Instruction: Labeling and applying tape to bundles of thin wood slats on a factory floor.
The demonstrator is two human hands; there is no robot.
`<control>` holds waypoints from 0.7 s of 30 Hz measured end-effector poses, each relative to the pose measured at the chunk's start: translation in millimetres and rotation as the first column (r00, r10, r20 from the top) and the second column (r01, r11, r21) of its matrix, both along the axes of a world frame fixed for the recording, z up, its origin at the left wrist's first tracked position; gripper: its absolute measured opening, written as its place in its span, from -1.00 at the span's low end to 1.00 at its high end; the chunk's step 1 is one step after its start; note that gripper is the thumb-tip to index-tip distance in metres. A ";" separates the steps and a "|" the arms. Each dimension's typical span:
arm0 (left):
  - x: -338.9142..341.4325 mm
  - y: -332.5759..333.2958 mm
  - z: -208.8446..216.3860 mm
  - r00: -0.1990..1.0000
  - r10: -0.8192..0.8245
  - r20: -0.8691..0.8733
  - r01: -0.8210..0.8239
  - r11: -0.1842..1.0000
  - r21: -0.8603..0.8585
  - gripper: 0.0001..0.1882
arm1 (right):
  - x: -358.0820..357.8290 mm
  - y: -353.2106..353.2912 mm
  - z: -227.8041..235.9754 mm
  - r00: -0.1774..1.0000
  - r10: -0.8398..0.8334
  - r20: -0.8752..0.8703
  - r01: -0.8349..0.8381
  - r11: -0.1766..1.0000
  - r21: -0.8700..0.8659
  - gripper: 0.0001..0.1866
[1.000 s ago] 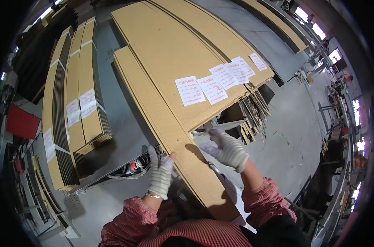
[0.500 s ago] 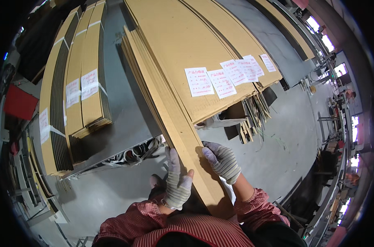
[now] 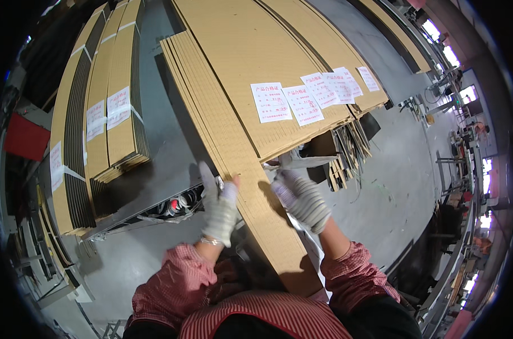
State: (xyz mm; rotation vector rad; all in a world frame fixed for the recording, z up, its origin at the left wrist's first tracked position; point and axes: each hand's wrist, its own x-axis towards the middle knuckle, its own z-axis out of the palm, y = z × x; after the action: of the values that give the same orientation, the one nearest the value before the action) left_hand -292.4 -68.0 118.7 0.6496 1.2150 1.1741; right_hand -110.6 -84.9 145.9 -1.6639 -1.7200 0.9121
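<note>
A long stack of narrow brown cardboard strips [image 3: 234, 164] runs from the table down toward my body, its strips lying slightly fanned at the far end. My left hand [image 3: 218, 212], in a striped knitted glove, is at the stack's left edge with the fingers stretched out and the thumb apart. Beside the right edge is my right hand [image 3: 304, 200], gloved alike, its fingers extended and blurred by motion. Neither hand is wrapped round the strips. Whether the fingertips touch the edges is hard to tell.
Wide cardboard sheets [image 3: 234, 51] lie on the grey table [image 3: 169, 147], with several printed white paper slips [image 3: 271, 103] on them. Strapped strip bundles [image 3: 121, 68] lie at the left. Cardboard offcuts [image 3: 349, 152] are piled below the sheets; a red panel [image 3: 27, 137] stands far left.
The strips have tipped flatter, showing more of their broad faces. My left hand has moved forward and left; my right hand has moved slightly forward and loosened from the edge.
</note>
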 end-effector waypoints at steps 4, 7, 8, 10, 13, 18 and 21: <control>-30.2 31.9 7.1 0.970 -0.125 -0.207 0.146 0.985 0.088 -0.15 | 24.7 12.5 48.6 0.712 -0.104 -0.694 -0.062 0.976 -0.209 -0.42; -44.4 22.5 57.2 0.997 0.072 0.017 -0.073 0.994 0.079 -0.41 | 17.4 12.6 67.2 0.573 0.137 -0.808 -0.283 0.958 -0.039 -0.40; -43.5 12.0 67.2 0.985 -0.006 -0.171 0.048 0.969 0.243 -0.53 | 5.7 14.4 76.7 0.556 0.218 -0.802 -0.388 0.921 -0.018 -0.34; -42.4 -5.5 100.2 0.842 -0.014 -0.540 0.302 0.841 0.449 -0.68 | -27.3 20.0 97.7 0.543 0.395 -0.742 -0.658 0.748 -0.083 -0.24; -60.6 -12.2 129.0 0.772 -0.200 -0.603 0.430 0.863 0.265 -0.84 | -27.4 45.6 134.9 0.436 0.590 -0.680 -0.814 0.580 -0.018 -0.20; -89.2 -32.7 15.9 0.878 -0.195 -0.437 0.251 0.965 0.074 -0.91 | 33.0 91.3 51.0 0.863 0.446 -0.238 -0.505 0.747 -0.433 -0.51; -71.9 -12.2 -80.1 0.769 -0.290 -0.570 0.387 0.921 0.053 -0.87 | 47.0 80.4 -67.7 0.816 0.533 -0.222 -0.570 0.680 -0.462 -0.57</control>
State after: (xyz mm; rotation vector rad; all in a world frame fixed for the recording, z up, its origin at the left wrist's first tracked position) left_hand -364.4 -80.3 38.6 1.3542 1.4024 0.7981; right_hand -63.6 -4.4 78.3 -1.3673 -2.1036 1.8320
